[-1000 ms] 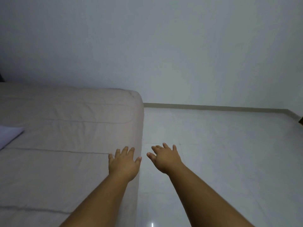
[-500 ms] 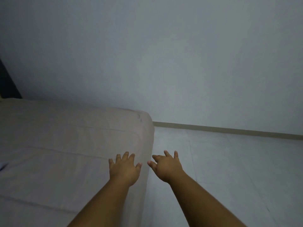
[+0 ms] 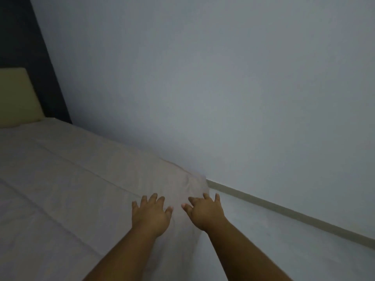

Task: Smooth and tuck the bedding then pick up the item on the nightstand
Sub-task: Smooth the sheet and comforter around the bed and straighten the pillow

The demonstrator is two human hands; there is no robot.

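A beige sheet covers the bed and fills the left and lower part of the head view, with long straight creases running across it. My left hand lies palm down with fingers spread on the sheet near the bed's far corner. My right hand is open beside it, fingers spread, at the bed's edge and over its side; whether it touches the sheet I cannot tell. The sheet bunches slightly at the corner. No nightstand or item on it is in view.
A pale wall runs close behind the bed corner, with a skirting board along the light tiled floor to the right. A cream headboard and a dark wall panel stand at the far left.
The view has swung left and tilted, bringing the headboard and dark panel into sight. Both hands have stayed spread side by side and now sit closer to the bed's far corner.
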